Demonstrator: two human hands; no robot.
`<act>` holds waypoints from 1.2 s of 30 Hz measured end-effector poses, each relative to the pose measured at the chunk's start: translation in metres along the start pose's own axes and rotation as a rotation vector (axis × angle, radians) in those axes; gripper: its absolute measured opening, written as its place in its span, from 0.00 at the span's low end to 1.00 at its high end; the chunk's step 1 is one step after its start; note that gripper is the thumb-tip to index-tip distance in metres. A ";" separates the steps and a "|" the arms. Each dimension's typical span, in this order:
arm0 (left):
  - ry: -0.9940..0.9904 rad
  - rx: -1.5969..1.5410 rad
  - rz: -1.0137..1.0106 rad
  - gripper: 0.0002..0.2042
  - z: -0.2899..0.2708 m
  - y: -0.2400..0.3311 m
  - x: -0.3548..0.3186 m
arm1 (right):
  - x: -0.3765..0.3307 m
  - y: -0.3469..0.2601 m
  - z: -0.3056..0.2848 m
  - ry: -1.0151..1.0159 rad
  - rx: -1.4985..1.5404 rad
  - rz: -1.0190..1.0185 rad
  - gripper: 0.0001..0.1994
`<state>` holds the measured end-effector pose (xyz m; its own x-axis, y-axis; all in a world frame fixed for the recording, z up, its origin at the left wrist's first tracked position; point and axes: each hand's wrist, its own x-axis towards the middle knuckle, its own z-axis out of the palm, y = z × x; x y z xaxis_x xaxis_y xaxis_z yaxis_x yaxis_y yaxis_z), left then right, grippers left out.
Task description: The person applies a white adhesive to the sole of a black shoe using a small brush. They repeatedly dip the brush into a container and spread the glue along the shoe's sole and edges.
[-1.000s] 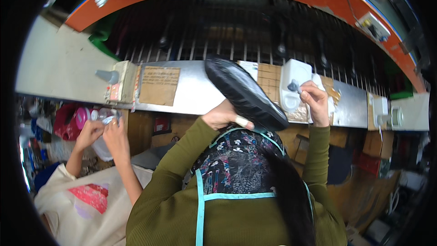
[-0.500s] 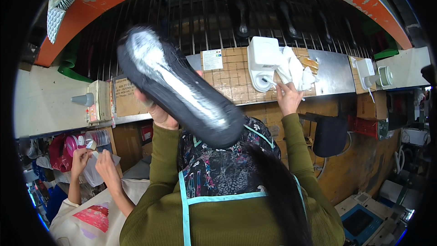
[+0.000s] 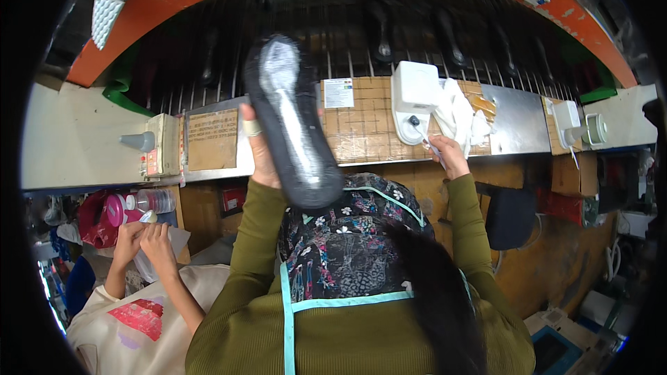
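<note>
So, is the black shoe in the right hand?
No, the left hand holds the black shoe, and the right hand pinches a thin handle.

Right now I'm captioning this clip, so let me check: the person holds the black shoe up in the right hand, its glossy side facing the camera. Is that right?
Not quite: the hand is wrong. The head view shows the black shoe held up in the left hand, its glossy side facing the camera. The right hand grips a thin handle.
</note>
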<state>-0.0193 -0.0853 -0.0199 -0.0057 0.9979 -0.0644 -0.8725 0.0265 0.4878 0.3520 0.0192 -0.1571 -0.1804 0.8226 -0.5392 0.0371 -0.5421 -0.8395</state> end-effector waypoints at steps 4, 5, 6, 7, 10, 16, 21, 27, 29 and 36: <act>0.124 0.284 0.105 0.44 0.007 -0.011 0.015 | -0.038 -0.083 0.064 -0.065 -0.142 -0.482 0.06; 0.092 0.338 0.112 0.44 0.011 -0.009 0.018 | -0.058 -0.112 0.088 0.001 -0.225 -0.631 0.07; 0.057 0.337 0.093 0.43 0.014 -0.008 0.019 | -0.075 -0.133 0.106 0.094 -0.319 -0.821 0.07; -0.006 0.377 0.101 0.43 0.014 -0.005 0.021 | -0.084 -0.147 0.118 0.119 -0.339 -0.989 0.07; -0.066 0.406 0.197 0.42 0.020 -0.005 0.024 | -0.111 -0.168 0.153 0.066 -0.349 -1.183 0.09; -0.044 0.604 0.294 0.46 0.042 0.004 0.019 | -0.108 -0.171 0.184 -0.095 -0.276 -1.141 0.09; -0.020 0.686 0.351 0.44 0.038 0.013 0.014 | -0.103 -0.180 0.201 -0.097 -0.286 -1.156 0.08; -0.020 0.757 0.381 0.46 0.036 0.022 0.010 | -0.094 -0.198 0.217 -0.071 -0.279 -1.187 0.08; -0.035 0.753 0.369 0.47 0.037 0.024 0.008 | -0.090 -0.202 0.220 -0.063 -0.266 -1.217 0.08; -0.031 0.815 0.379 0.50 0.033 0.029 0.007 | -0.079 -0.223 0.227 0.011 -0.268 -1.272 0.08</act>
<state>-0.0280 -0.0758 0.0226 -0.1989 0.9491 0.2441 -0.1972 -0.2828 0.9387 0.1346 0.0364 0.0877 -0.2262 0.7336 0.6409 0.0412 0.6646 -0.7461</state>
